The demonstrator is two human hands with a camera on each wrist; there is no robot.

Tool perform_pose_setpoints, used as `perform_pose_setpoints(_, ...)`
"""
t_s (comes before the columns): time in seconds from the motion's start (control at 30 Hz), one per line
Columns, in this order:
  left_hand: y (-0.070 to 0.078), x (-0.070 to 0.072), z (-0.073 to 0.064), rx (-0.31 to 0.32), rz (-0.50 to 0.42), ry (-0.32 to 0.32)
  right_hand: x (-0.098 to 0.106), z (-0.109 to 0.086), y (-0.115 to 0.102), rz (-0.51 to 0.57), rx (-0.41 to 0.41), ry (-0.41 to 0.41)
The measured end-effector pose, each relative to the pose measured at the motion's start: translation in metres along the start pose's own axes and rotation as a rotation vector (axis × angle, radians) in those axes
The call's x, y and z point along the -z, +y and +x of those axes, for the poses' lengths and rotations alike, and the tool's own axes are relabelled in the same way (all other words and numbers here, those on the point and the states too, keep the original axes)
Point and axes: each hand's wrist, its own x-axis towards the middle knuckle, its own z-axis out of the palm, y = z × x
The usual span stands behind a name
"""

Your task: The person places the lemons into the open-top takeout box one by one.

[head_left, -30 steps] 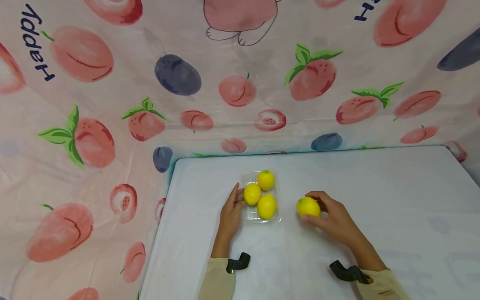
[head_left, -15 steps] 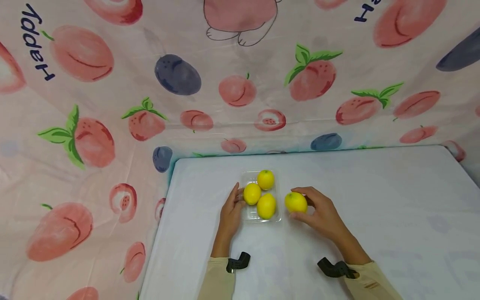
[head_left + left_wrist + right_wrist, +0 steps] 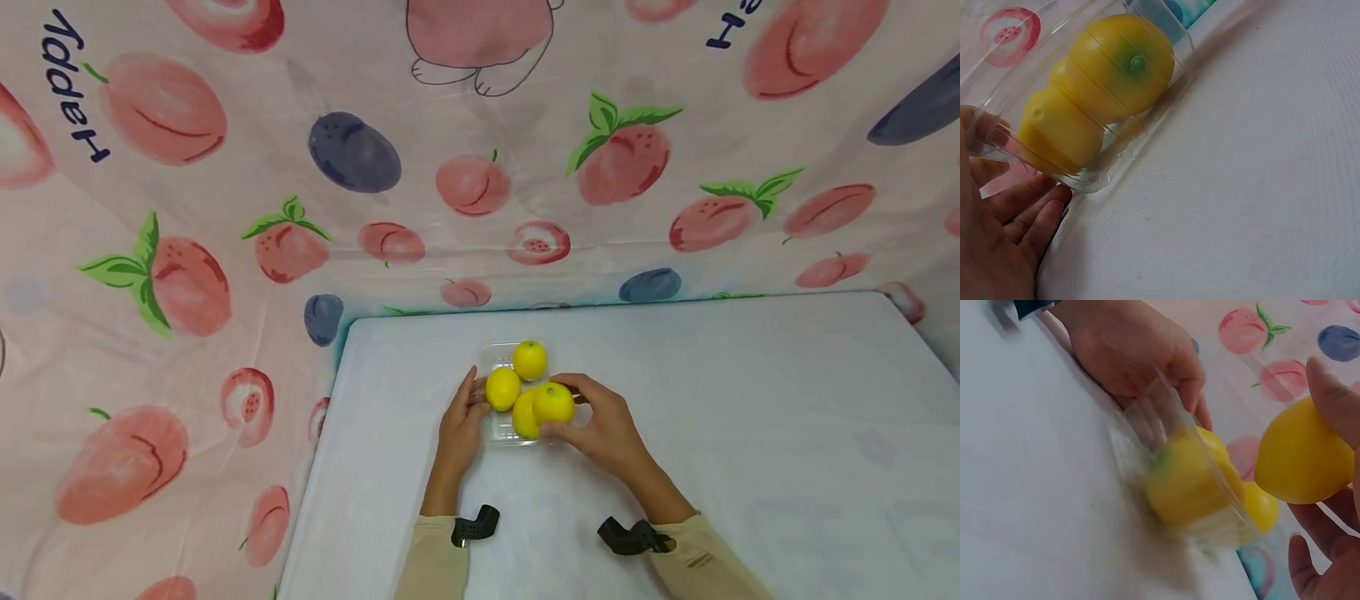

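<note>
A clear plastic container stands on the white table with three yellow lemons in it. One is the far lemon, one the left lemon, and the near lemon is partly covered. My left hand rests against the container's left side, its fingers fairly straight and touching the wall. In the left wrist view, lemons show through the ribbed plastic beside the fingertips. Between thumb and fingers, my right hand holds another lemon above the container's right side, apart from it in the right wrist view.
The white table extends right of the container. A fruit-printed cloth hangs behind the table and along its left side. Black mounts sit at both wrists by the beige sleeves.
My right hand has carried its lemon leftward from the table's middle to over the container's right side. The left hand and the container have stayed in place.
</note>
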Motion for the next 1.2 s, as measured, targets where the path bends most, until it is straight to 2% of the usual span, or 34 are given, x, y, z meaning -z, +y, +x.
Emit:
perform_pose_setpoints(0.17,0.000,0.001,0.000,-0.003,-0.006,-0.002,-0.017,0.006,-0.004,-0.009,0.019,0.028)
perform_pose_setpoints(0.5,-0.001,0.000,0.000,-0.033,-0.009,0.002,-0.039,0.011,-0.009,-0.046,0.079,0.012)
perform_pose_setpoints(0.7,-0.002,0.001,0.000,-0.044,-0.008,-0.005,-0.044,0.013,-0.009,-0.075,0.122,0.014)
perform_pose_setpoints(0.93,-0.004,0.001,0.000,-0.027,0.012,-0.007,-0.048,0.013,-0.009,-0.123,0.151,-0.011)
perform_pose_setpoints(1.2,-0.004,0.001,0.001,-0.031,0.002,-0.006,-0.054,0.012,-0.011,-0.238,0.150,-0.031)
